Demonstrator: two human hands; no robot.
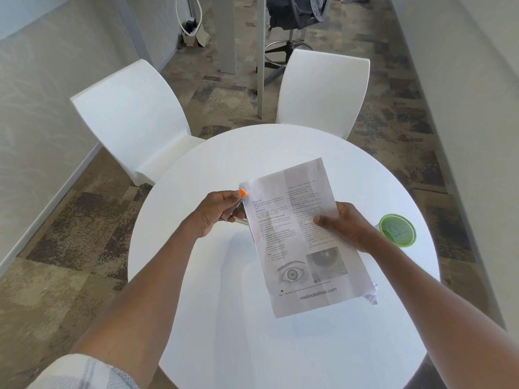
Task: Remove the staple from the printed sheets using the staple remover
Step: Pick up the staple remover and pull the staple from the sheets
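The left hand (pixel 217 210) has its fingers (pixel 229 196) curled round the staple remover (pixel 242 199), an orange-tipped tool with a dark body mostly hidden in the grip. Its orange tip pokes out just past the thumb and touches the top left corner of the printed sheets (pixel 302 237). The right hand (pixel 346 227) holds those sheets above the white tabletop (pixel 280 346), thumb (pixel 323 220) pressed on the printed face and the other fingers underneath, out of view.

The staple itself is too small to make out; it presumably sits at the corner the tool meets. The sheets are light, limp paper that will flex and could tear if pulled, so support near the stapled corner would probably steady them better than the mid-edge hold. A green mesh cup (pixel 397 230) stands beyond the right wrist.
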